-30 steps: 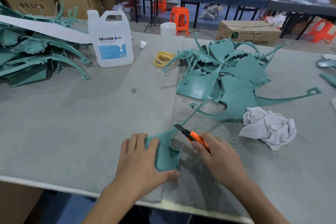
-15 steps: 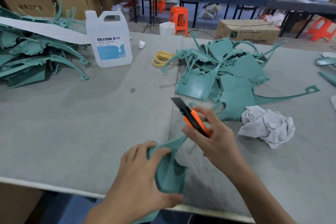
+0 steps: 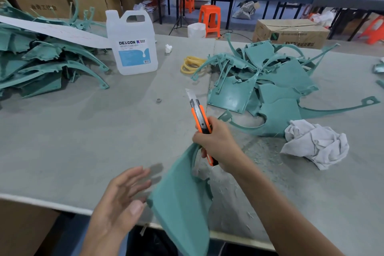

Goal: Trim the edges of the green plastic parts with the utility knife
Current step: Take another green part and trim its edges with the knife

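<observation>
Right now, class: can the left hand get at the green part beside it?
Probably yes. The left hand is open and empty beside the green part, nothing lies between them, and the utility knife in the right hand points away.

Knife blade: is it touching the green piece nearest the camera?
Apart. The head view shows the blade pointing up and away, while the green piece reaches no higher than the right hand gripping the knife.
</observation>
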